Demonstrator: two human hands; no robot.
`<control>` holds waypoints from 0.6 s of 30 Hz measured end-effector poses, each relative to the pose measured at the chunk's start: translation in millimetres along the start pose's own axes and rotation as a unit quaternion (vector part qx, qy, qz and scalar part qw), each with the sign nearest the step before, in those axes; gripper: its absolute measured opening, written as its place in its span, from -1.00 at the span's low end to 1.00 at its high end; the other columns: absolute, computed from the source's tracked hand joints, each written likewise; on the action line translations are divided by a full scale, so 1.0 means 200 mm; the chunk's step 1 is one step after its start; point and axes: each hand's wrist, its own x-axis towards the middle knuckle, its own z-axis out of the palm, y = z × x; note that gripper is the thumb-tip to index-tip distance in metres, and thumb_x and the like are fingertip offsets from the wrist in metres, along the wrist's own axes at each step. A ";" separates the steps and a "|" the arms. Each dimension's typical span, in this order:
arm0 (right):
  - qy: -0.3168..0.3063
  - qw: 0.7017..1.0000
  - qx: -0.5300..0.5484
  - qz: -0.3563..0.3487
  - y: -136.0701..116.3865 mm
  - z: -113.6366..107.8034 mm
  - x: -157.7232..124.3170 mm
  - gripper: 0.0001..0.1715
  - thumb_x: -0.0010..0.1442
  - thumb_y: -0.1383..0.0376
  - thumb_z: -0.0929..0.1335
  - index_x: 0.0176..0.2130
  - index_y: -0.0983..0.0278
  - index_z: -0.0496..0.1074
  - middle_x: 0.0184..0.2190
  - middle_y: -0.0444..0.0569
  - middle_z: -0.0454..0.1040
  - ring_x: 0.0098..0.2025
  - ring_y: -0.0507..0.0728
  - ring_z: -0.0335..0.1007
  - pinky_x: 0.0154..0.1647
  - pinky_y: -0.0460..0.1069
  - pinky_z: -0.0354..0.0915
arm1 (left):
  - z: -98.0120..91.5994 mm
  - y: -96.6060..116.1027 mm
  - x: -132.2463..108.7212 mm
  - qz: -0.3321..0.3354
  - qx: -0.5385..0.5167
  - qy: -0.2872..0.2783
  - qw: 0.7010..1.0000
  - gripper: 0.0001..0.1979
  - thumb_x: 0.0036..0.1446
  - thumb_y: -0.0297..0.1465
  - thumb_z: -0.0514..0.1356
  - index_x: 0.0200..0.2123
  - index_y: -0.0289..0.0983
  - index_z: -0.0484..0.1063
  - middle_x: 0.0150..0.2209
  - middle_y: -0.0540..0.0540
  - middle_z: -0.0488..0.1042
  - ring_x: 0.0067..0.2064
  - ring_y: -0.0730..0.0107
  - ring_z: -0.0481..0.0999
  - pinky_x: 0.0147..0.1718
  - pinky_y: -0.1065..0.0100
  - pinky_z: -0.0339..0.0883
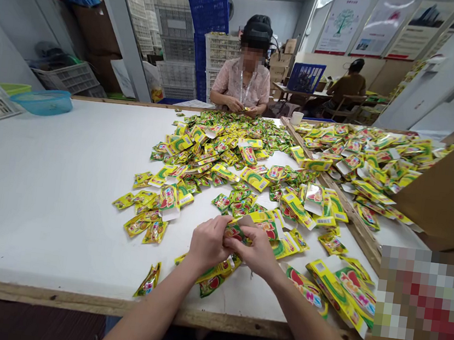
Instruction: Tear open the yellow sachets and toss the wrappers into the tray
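Your left hand [208,243] and right hand [252,250] are closed together on a yellow-green foil sachet [237,233], just in from the table's front edge; hard pulling could split its thin, crimped seam; glossy film could slip from your fingers [261,246]; the slick, flat sachet heap [216,157] on the white tabletop [41,197] could slide if knocked.

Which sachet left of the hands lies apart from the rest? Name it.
The crumpled yellow-green sachet near the table's front edge, left of the left hand: nothing touches it, while the others nearby overlap.
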 end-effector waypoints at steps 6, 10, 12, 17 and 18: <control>0.146 0.984 0.103 0.007 0.03 -0.15 0.08 -0.32 -0.14 0.18 0.48 -0.01 0.21 0.31 -0.24 -0.04 0.48 -0.40 0.07 0.44 -0.41 -0.01 0.40 | -0.09 -0.02 0.03 -0.028 -0.110 0.024 0.993 -0.34 -0.10 -0.10 0.25 0.06 -0.20 0.20 -0.06 -0.16 0.39 -0.08 0.14 0.39 -0.11 0.12 0.27; 0.417 0.906 0.002 -0.070 0.03 -0.60 0.27 -0.40 -0.11 0.08 0.46 -0.10 0.28 0.35 -0.03 0.20 0.34 -0.06 0.27 0.36 -0.26 0.11 0.41 | -0.10 -0.11 0.04 -0.117 -0.187 0.115 0.968 -0.58 0.11 -0.21 0.09 0.01 -0.26 0.22 -0.17 -0.14 0.39 -0.18 0.28 0.41 -0.14 0.20 0.32; 0.589 0.798 -0.066 -0.111 0.03 -0.83 0.31 -0.37 -0.02 0.13 0.42 0.02 0.28 0.29 0.07 0.27 0.24 0.14 0.38 0.16 0.01 0.23 0.25 | -0.10 -0.16 0.06 -0.170 -0.172 0.161 0.957 -0.66 0.15 -0.28 0.03 -0.03 -0.28 0.25 -0.20 -0.15 0.40 -0.18 0.27 0.41 -0.15 0.19 0.33; 0.575 0.784 -0.196 -0.129 -0.01 -0.88 0.30 -0.52 0.14 0.20 0.29 0.07 0.19 0.29 0.06 0.19 0.27 0.17 0.37 0.10 0.21 0.22 -0.02 | -0.13 -0.23 0.08 -0.218 -0.113 0.156 0.957 -0.72 0.14 -0.36 -0.01 -0.10 -0.30 0.31 -0.27 -0.14 0.43 -0.21 0.24 0.45 -0.18 0.18 0.33; 0.504 0.832 -0.211 -0.098 -0.01 -0.80 0.31 -0.58 0.18 0.21 0.24 0.04 0.23 0.32 0.02 0.21 0.32 0.13 0.34 0.16 0.17 0.21 0.05 | -0.14 -0.23 0.08 -0.215 -0.105 0.135 0.962 -0.75 0.14 -0.37 -0.01 -0.13 -0.28 0.33 -0.28 -0.13 0.45 -0.23 0.26 0.45 -0.18 0.20 0.33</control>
